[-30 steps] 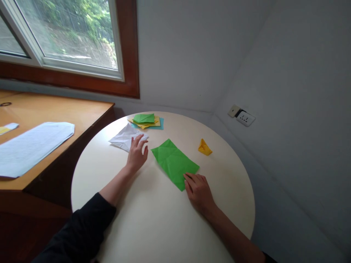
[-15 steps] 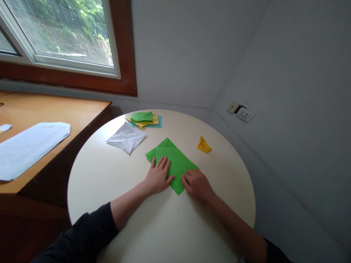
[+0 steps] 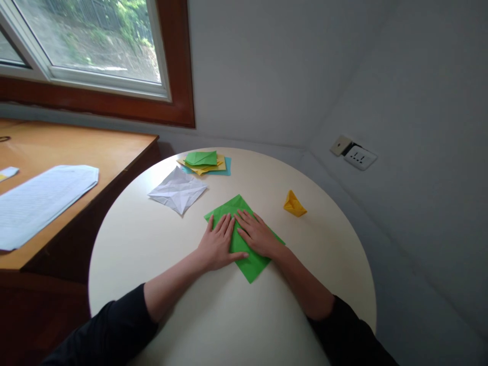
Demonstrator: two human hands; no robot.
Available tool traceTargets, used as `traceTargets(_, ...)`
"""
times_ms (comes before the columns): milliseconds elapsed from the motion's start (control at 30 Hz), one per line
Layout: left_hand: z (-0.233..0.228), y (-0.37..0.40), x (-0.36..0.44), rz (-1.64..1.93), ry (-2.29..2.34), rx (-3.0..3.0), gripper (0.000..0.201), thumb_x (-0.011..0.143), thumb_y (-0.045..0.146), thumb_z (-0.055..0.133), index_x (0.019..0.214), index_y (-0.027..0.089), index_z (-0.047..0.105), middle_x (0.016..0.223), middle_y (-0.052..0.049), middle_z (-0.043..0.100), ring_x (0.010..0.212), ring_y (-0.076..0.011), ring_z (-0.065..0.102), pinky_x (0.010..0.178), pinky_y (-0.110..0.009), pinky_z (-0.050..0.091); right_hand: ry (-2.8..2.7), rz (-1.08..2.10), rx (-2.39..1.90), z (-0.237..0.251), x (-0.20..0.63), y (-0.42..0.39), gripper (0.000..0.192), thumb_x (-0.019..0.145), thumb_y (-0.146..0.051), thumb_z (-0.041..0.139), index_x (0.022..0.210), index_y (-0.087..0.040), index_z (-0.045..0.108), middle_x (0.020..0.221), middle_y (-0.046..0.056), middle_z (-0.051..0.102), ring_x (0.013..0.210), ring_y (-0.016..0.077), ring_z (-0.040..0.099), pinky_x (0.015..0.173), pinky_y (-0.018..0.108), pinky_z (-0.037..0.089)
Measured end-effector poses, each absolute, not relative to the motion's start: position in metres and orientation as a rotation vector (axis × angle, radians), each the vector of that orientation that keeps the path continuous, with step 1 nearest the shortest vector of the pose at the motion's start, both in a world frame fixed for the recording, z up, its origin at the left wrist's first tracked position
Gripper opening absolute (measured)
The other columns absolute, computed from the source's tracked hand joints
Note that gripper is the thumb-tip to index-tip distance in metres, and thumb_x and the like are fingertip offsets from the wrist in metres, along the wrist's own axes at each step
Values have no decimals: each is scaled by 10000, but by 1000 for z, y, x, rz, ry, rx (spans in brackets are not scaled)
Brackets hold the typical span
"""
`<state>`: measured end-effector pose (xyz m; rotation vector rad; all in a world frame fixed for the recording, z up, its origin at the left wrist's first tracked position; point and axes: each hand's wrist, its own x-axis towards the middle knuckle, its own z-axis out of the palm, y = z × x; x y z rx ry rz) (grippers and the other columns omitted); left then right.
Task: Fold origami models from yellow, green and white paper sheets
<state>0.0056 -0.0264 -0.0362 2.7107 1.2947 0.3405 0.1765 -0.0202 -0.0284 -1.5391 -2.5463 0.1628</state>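
A creased sheet of green origami paper [image 3: 249,264] lies on the round white table, turned so one corner faces me. My left hand [image 3: 216,244] rests flat on its left side, fingers stretched away from me and thumb across the lower part. On the middle of the sheet lies my right hand [image 3: 257,234], palm down with fingers extended, its fingertips close to those of my left hand. Both hands are open and press on the paper; part of the sheet is hidden under them.
Beyond my left hand lies a creased white sheet [image 3: 177,190]. Behind it sits a stack of coloured papers [image 3: 202,159]. A small folded yellow paper boat [image 3: 295,204] stands at the right. A wooden desk [image 3: 114,147] with printed papers [image 3: 49,203] adjoins on the left.
My right hand has moved from the sheet's lower right edge up and left onto its middle, its curled fingers now stretched flat. The left hand stays on the paper. The view has shifted slightly.
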Motion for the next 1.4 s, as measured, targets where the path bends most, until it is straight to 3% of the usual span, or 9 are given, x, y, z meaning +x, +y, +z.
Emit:
traceTargets(333, -33, -49, 11, 309, 1255, 2735, 710, 856, 593, 241, 1388, 127, 298, 1449, -144, 286, 1356, -287, 211, 1101, -515, 29, -2359, 108, -1776, -36, 189, -13, 475, 924, -352, 277, 1377, -219, 327, 1467, 74, 274, 1357, 220, 233, 1092, 467, 169)
traceTargets(800, -12, -73, 12, 136, 1159, 2828, 576, 889, 446, 333, 1304, 56, 414, 1391, -179, 384, 1294, -288, 345, 1078, -465, 199, -2312, 152, -1914, -27, 188, -15, 499, 920, -348, 256, 1394, -195, 292, 1481, 73, 234, 1365, 209, 208, 1107, 441, 137)
traceTargets(1000, -2, -75, 13, 175, 1097, 2856, 418, 876, 317, 407, 1172, 53, 538, 1253, -200, 533, 1174, -300, 484, 1011, -454, 321, -2231, 144, -1953, -31, 188, -13, 514, 914, -340, 269, 1383, -134, 317, 1475, 126, 234, 1367, 228, 197, 1105, 415, 155)
traceTargets(1200, 6, -72, 12, 234, 1034, 2783, 265, 864, 238, 423, 964, 90, 619, 1012, -172, 647, 997, -273, 591, 913, -439, 426, -2121, 115, -1935, -40, 191, -10, 543, 894, -330, 294, 1367, -65, 324, 1445, 154, 301, 1345, 235, 257, 1101, 402, 191)
traceTargets(1400, 2, -65, 9, 385, 1025, 2685, 251, 867, 234, 394, 917, 148, 624, 948, -111, 662, 910, -234, 605, 807, -374, 478, -2040, 104, -1734, -44, 199, -8, 513, 858, -303, 370, 1347, -147, 355, 1360, 116, 446, 1263, 235, 391, 1066, 427, 281)
